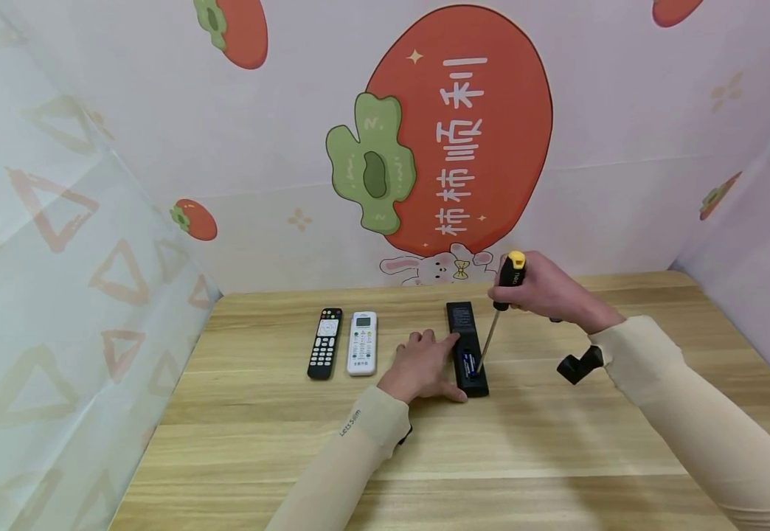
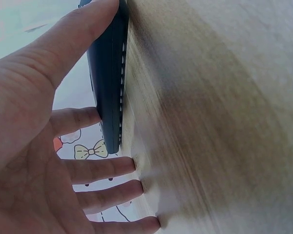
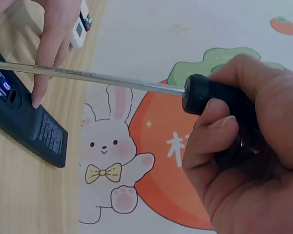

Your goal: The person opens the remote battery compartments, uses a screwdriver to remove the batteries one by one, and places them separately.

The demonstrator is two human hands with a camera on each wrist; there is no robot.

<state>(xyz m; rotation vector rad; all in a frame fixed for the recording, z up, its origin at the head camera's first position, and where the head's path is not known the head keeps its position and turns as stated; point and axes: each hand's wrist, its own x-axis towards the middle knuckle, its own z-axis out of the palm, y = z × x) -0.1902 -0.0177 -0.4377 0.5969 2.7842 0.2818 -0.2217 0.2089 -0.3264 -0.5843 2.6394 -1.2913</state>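
A black remote control (image 1: 467, 341) lies face down on the table, its battery compartment uncovered. Blue batteries (image 1: 468, 366) show inside. My left hand (image 1: 420, 366) rests at its left side; in the left wrist view the thumb (image 2: 83, 29) and index finger (image 2: 78, 119) touch the remote, while the other fingers are spread straight onto the table. My right hand (image 1: 547, 289) grips the black and yellow handle of a screwdriver (image 3: 127, 84). Its shaft slants down to the compartment beside the batteries. Whether the tip touches a battery I cannot tell.
Left of my left hand lie a white remote control (image 1: 362, 345) with a small screen and another black remote control (image 1: 324, 345), both face up. A printed cloth wall (image 1: 292, 254) stands behind the wooden table (image 1: 245, 420). A black piece (image 1: 580, 365) sits by the right cuff.
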